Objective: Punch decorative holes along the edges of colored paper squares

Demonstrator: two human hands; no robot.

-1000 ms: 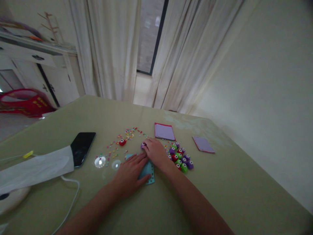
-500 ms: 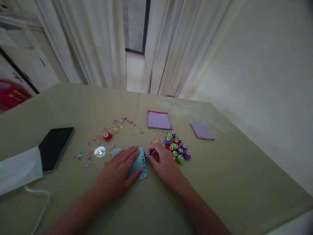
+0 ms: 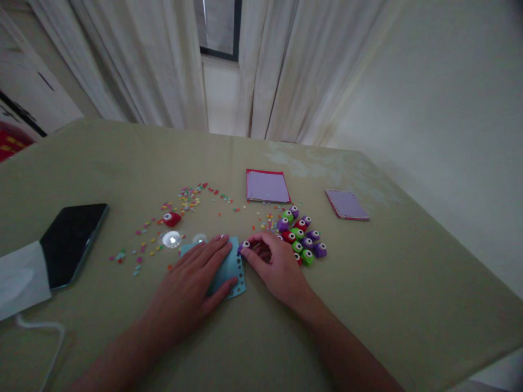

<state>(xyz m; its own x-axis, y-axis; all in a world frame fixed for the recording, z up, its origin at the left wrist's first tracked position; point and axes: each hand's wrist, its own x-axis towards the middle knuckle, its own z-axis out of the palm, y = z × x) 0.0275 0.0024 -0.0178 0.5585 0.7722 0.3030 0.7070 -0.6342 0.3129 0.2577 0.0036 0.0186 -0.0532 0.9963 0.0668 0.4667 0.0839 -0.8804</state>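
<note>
My left hand (image 3: pixel 200 267) lies flat with fingers stretched over a light blue sheet of paper (image 3: pixel 233 272), pressing it to the table. A row of small punched holes runs down the sheet's right edge. At that edge, near the top right corner, my right hand (image 3: pixel 278 267) pinches a small purple paper punch (image 3: pixel 244 246) with an eye on it. Just right of my right hand sits a cluster of similar punches (image 3: pixel 297 234) in purple, green and red. A red punch (image 3: pixel 171 219) lies apart on the left. My fingers cover part of the purple punch.
Colored paper bits (image 3: pixel 188 198) are scattered across the table. Two stacks of lilac paper with red beneath, one central (image 3: pixel 267 187) and one right (image 3: pixel 347 204), lie farther back. A black tablet (image 3: pixel 75 239) under a white sheet (image 3: pixel 24 280) and a white cable (image 3: pixel 44 325) are left.
The view has tilted down a little. My right hand has brought the purple punch closer against the blue paper's edge, near its upper corner. My left hand stays flat on the paper.
</note>
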